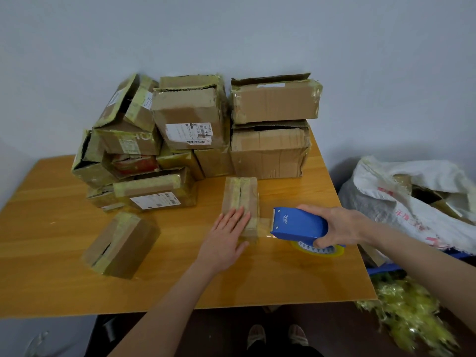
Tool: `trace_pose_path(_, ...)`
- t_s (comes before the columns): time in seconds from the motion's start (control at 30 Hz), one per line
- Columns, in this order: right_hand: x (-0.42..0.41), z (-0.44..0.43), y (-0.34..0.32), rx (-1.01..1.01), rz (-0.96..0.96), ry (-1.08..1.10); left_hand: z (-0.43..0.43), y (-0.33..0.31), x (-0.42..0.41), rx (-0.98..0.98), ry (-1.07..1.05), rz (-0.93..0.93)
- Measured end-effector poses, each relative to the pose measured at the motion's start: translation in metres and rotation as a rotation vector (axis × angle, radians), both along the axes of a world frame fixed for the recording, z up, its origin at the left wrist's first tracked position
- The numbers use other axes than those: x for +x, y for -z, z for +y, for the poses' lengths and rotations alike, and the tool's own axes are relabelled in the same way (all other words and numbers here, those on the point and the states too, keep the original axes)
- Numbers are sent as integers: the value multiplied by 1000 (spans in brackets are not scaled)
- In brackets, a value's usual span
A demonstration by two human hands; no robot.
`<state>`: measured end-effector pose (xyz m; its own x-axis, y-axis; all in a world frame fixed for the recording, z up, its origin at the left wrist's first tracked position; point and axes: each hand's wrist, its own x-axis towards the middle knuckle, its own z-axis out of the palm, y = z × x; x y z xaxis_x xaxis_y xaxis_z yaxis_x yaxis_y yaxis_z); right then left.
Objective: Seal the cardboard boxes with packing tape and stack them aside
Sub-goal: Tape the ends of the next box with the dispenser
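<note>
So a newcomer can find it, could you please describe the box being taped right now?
On the wooden table, in front of the box pile by the wall, lies a narrow box, right of a squarer loose box. Only it has the left hand pressed flat on it and clear tape running to the blue dispenser in the right hand.

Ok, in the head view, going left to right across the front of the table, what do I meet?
Tilted loose box → left hand, flat on the small box → blue tape dispenser → right hand gripping it → white sack beside the table.
</note>
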<state>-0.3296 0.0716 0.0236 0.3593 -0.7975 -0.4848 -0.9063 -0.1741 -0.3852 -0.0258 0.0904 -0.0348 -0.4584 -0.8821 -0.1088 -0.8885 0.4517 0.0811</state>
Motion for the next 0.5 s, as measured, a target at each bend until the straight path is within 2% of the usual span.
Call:
trace_pose_path(0.1,12,-1,2,-41,152,-78,0,0,0,-1,6,20)
trace_pose_path(0.2,35,-4,4,-37,211,-113,0,2,1,-2,-1,26)
trace_pose_path(0.5,51,-24,-1,86,204,-99,1,4,-1,-21,9,7)
